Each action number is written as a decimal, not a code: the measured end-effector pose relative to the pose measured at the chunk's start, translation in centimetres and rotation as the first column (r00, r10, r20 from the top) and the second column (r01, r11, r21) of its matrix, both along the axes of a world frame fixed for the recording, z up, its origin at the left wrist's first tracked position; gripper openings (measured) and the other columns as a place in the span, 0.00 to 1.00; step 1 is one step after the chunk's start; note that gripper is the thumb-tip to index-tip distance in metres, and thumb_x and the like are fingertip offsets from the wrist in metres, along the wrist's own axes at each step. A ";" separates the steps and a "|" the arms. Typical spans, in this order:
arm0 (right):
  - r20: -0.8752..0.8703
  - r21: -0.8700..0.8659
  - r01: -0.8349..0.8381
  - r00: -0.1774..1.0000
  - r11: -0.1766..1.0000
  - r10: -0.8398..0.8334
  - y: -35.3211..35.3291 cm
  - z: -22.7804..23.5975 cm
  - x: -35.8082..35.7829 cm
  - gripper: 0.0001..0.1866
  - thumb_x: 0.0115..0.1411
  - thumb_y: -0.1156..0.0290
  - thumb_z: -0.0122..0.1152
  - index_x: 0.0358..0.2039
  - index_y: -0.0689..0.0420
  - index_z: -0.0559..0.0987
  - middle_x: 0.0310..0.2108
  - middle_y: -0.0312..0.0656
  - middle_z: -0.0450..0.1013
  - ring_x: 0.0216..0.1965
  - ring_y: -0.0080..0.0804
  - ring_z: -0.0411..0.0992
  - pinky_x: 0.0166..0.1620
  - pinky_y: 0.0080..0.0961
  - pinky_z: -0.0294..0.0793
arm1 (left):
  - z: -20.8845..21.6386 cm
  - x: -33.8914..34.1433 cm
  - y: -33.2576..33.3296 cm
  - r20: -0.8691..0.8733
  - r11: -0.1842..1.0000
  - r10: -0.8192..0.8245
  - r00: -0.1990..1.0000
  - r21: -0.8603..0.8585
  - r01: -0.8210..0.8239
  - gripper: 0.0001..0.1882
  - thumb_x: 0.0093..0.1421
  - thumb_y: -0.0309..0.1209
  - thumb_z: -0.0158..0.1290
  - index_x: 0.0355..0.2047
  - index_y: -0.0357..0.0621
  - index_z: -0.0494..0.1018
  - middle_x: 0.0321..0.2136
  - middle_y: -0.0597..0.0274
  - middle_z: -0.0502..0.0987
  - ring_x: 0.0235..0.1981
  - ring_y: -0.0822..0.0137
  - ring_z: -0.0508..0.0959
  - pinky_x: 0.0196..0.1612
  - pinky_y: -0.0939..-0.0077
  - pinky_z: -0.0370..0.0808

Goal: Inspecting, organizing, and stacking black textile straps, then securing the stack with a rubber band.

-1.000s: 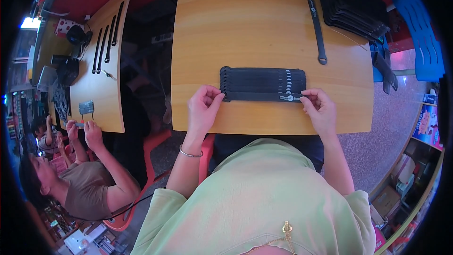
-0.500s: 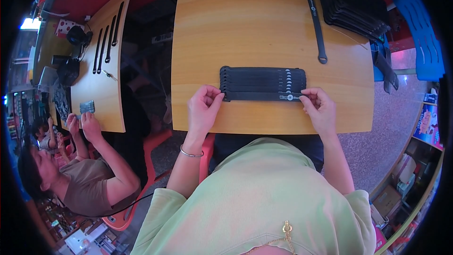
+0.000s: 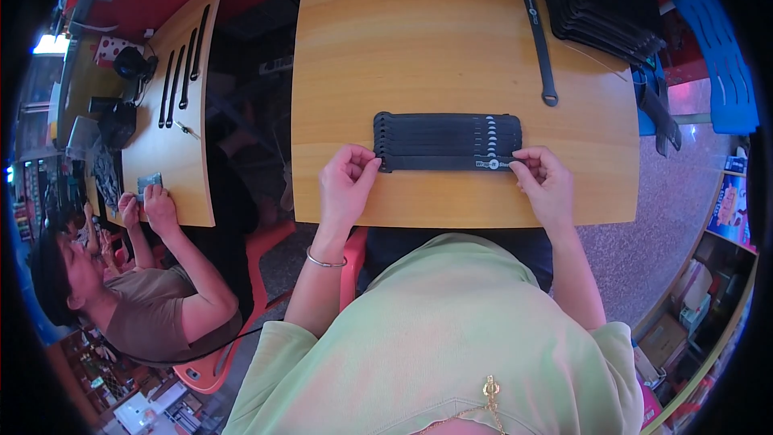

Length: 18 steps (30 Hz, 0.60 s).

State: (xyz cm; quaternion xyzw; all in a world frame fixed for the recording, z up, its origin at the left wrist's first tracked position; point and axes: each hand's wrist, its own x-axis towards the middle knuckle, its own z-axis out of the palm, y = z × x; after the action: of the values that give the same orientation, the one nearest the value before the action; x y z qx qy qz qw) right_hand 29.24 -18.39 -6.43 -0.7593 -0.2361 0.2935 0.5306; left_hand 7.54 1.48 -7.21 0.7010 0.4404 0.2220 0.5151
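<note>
A row of black hook-and-loop straps (image 3: 439,135) lies on the wooden table, overlapping like shingles, with pale marks near their right ends. At the left ends show slotted, rounded heads. The nearest strap (image 3: 439,163) runs along the front of the row. My left hand (image 3: 348,181) pinches its left end between thumb and fingers. At the other end, my right hand (image 3: 545,183) holds the strap's right tip, also in a pinch. Farther right, a single strap (image 3: 540,52) lies apart on the table, its slotted end toward me.
A tall stack of black straps (image 3: 604,12) stands at the table's far right corner, near a blue chair (image 3: 717,56). To the left, a co-worker (image 3: 161,306) handles a small bundle at another table (image 3: 153,157), where several black straps lie. Shelves (image 3: 684,306) stand at lower right.
My hands and the strap row stay almost in place; the view shifts very slightly. At the left table, the co-worker's hands have moved onto the small bundle.
</note>
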 end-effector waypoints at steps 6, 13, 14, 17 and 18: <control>0.014 0.009 -0.005 1.000 1.000 0.005 -0.1 -0.2 0.0 0.07 0.53 0.79 0.62 0.34 0.61 0.77 0.22 0.31 0.72 0.23 0.13 0.68 0.28 0.11 0.68 | -0.1 -0.1 0.1 -0.004 1.000 -0.007 1.000 -0.016 0.007 0.04 0.53 0.19 0.56 0.28 0.35 0.72 0.18 0.71 0.72 0.17 0.85 0.65 0.21 0.90 0.63; 0.017 -0.011 -0.011 1.000 1.000 0.011 0.0 0.0 0.0 0.07 0.53 0.79 0.62 0.34 0.61 0.76 0.22 0.31 0.72 0.23 0.13 0.68 0.28 0.11 0.68 | 0.1 0.0 0.1 0.005 1.000 -0.009 1.000 -0.024 0.009 0.04 0.53 0.19 0.56 0.29 0.35 0.72 0.19 0.71 0.72 0.17 0.85 0.66 0.21 0.90 0.64; 0.011 -0.011 -0.009 1.000 1.000 0.009 0.0 -0.1 0.0 0.07 0.53 0.79 0.62 0.34 0.61 0.76 0.22 0.31 0.72 0.23 0.13 0.68 0.28 0.11 0.68 | 0.1 0.0 0.1 0.006 1.000 -0.008 1.000 -0.025 0.008 0.04 0.53 0.19 0.56 0.29 0.35 0.72 0.19 0.71 0.72 0.17 0.85 0.66 0.21 0.90 0.64; 0.016 -0.016 -0.003 1.000 1.000 0.004 0.0 -0.1 0.0 0.07 0.53 0.78 0.63 0.33 0.61 0.76 0.22 0.31 0.72 0.23 0.14 0.68 0.28 0.11 0.69 | 0.2 0.0 0.1 -0.014 1.000 -0.013 1.000 -0.010 0.012 0.04 0.53 0.19 0.56 0.29 0.35 0.72 0.19 0.71 0.73 0.17 0.85 0.66 0.21 0.90 0.64; 0.026 -0.020 0.001 1.000 1.000 -0.001 0.0 -0.1 -0.1 0.07 0.53 0.78 0.63 0.33 0.61 0.76 0.22 0.32 0.72 0.23 0.14 0.68 0.28 0.11 0.69 | 0.2 0.0 0.1 -0.012 1.000 -0.011 1.000 -0.011 0.011 0.04 0.53 0.19 0.56 0.29 0.34 0.73 0.19 0.71 0.73 0.17 0.85 0.66 0.21 0.90 0.64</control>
State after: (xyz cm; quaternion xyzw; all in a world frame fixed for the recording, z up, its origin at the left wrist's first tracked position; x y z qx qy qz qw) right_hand 29.18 -18.43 -6.56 -0.7686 -0.2398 0.2857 0.5198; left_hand 7.56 1.53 -6.97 0.7019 0.4410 0.2123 0.5174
